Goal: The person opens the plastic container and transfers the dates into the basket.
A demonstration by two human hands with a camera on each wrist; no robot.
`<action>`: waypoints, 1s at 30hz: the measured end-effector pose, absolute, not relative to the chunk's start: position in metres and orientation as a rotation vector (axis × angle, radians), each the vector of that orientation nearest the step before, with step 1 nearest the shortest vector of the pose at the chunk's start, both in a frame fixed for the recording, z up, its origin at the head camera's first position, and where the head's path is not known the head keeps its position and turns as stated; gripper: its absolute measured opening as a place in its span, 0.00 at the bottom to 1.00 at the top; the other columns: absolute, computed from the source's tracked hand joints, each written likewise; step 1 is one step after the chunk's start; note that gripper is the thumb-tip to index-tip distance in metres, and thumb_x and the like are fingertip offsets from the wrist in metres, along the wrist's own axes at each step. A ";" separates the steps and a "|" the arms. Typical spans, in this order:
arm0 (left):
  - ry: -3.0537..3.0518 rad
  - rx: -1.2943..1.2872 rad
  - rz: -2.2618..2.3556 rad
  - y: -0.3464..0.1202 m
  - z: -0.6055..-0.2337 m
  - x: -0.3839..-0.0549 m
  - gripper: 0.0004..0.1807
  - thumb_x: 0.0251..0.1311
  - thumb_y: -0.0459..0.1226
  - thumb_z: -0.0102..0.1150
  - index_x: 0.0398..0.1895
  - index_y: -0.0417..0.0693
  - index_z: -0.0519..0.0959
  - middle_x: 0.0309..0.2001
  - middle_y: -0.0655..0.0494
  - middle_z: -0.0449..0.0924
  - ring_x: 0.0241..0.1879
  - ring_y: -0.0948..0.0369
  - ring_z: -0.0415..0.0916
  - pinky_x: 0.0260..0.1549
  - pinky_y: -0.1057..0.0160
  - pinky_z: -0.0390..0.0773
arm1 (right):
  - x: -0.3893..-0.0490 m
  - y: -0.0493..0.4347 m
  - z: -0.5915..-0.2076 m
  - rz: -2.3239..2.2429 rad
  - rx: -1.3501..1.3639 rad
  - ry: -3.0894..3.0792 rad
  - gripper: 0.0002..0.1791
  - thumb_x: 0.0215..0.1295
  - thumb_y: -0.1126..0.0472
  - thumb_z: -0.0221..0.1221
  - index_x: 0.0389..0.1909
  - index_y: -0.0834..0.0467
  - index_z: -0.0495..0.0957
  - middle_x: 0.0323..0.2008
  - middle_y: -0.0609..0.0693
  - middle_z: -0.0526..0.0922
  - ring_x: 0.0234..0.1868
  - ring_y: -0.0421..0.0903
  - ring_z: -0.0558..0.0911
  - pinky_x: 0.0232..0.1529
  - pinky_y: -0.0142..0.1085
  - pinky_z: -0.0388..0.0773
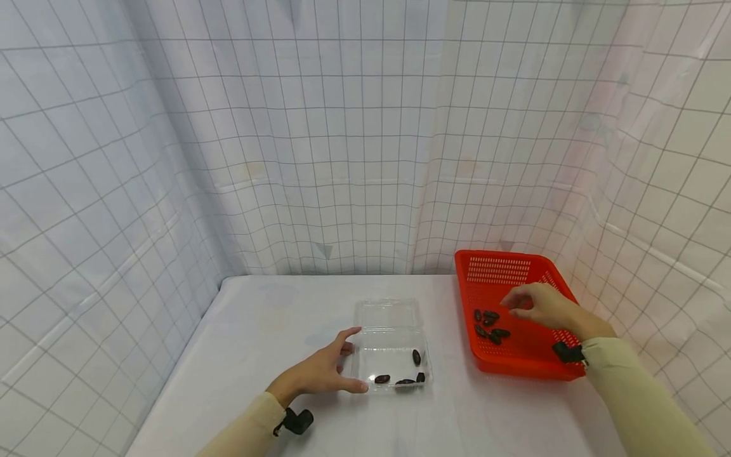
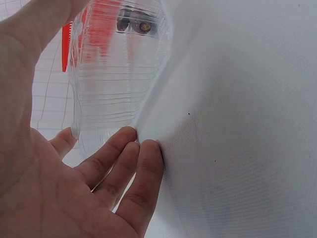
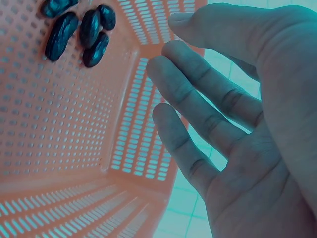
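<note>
A clear plastic clamshell box (image 1: 365,363) stands on the table with its lid (image 1: 387,314) folded back. Several dark dried dates, such as one date (image 1: 416,357), lie inside along its right and near sides. My left hand (image 1: 327,369) rests at the box's left side, thumb and fingers spread around that edge. Over the red basket (image 1: 528,368) hovers my right hand (image 1: 542,303), its fingers loosely bent with nothing between them. More dates (image 3: 62,35) lie on the basket floor, left of that hand in the head view.
White table cloth (image 1: 274,317) covers the surface beneath both containers. White grid-patterned sheets (image 1: 365,158) hang at the back and on both sides. The basket's right rim is close to the right-hand sheet.
</note>
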State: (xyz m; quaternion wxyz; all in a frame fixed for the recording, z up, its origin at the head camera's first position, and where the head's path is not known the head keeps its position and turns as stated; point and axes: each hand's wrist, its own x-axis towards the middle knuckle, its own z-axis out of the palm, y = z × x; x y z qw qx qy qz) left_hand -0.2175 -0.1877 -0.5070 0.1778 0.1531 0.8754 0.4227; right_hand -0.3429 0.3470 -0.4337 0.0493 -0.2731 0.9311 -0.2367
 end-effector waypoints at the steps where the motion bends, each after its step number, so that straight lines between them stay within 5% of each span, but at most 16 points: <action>1: 2.479 0.434 1.192 -0.188 -0.507 -0.218 0.70 0.62 0.55 0.88 0.97 0.59 0.49 0.83 0.37 0.74 0.72 0.41 0.85 0.76 0.34 0.81 | -0.342 0.345 -0.433 -0.718 -0.842 2.837 0.13 0.76 0.64 0.76 0.59 0.55 0.94 0.53 0.49 0.97 0.54 0.48 0.93 0.52 0.28 0.87; 20: 2.455 0.422 1.223 -0.184 -0.510 -0.217 0.70 0.62 0.52 0.89 0.98 0.57 0.49 0.83 0.36 0.74 0.76 0.41 0.82 0.77 0.34 0.81 | -0.321 0.291 -0.427 -0.712 -1.137 2.823 0.13 0.77 0.64 0.75 0.58 0.50 0.94 0.52 0.41 0.95 0.53 0.40 0.91 0.59 0.43 0.92; 30: 2.472 0.430 1.208 -0.187 -0.509 -0.218 0.70 0.62 0.53 0.89 0.98 0.59 0.49 0.83 0.37 0.74 0.73 0.41 0.84 0.76 0.34 0.81 | -0.308 0.242 -0.421 -0.681 -1.261 2.778 0.16 0.77 0.66 0.74 0.58 0.45 0.94 0.51 0.39 0.92 0.47 0.36 0.86 0.51 0.35 0.89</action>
